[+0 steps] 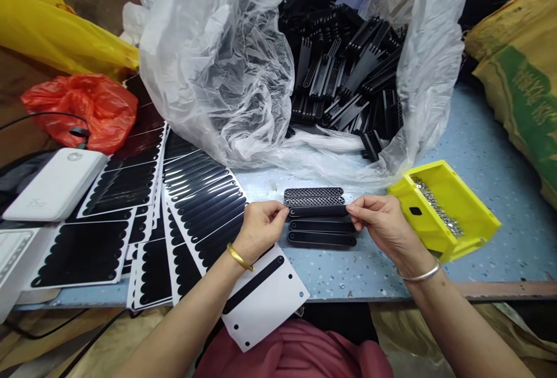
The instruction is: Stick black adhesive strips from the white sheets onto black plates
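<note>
My left hand (264, 226) and my right hand (378, 220) pinch opposite ends of a black strip sticker (318, 211). It lies level along the nearest of the black plastic bars with a meshed top (313, 192); whether it is pressed down along its whole length I cannot tell. Closer to me, two smooth-topped black bars (322, 240) lie side by side. Below my left hand, a white backing sheet (272, 297) carries one black strip and overhangs the table edge. Left of it are fanned sheets of black strip stickers (209, 210).
A clear plastic bag (217, 76) at the back spills many black bars (339, 71). A yellow bin (474, 221) with small metal parts stands right of my right hand. At left are a white power bank (56, 184) and a red plastic bag (82, 111).
</note>
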The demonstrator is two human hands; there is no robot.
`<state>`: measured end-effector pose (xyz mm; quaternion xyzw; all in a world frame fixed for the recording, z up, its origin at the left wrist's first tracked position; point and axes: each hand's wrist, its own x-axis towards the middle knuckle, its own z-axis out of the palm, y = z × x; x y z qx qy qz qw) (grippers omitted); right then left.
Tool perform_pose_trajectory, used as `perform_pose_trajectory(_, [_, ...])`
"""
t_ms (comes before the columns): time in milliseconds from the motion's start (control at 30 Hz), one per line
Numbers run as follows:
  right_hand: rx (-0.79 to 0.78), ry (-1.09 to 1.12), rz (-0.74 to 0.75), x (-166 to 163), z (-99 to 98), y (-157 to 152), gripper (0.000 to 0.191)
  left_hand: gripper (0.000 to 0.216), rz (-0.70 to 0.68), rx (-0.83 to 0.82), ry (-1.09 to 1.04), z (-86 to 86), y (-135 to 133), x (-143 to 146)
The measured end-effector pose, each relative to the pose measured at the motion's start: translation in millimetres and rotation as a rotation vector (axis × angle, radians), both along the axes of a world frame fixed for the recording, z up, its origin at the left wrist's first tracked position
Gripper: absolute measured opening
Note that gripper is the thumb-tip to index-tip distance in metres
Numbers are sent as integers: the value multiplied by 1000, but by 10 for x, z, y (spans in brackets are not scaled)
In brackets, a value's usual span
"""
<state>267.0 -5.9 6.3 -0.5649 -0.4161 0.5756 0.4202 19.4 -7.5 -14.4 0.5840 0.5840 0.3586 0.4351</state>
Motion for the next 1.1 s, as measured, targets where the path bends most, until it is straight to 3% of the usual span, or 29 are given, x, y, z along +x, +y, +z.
perform_pose_trajectory(467, [-72,80,4,23,-13,41,29,16,12,-63,-31,-25,-12,-10])
perform_pose_trajectory(800, [-46,44,2,21,-16,19,30,19,-30,-23,-2,-32,-28,-22])
perform_pose_trajectory(1100, [-37,47,-12,35,-58,20,28,23,23,-63,13,-11,-26,-3])
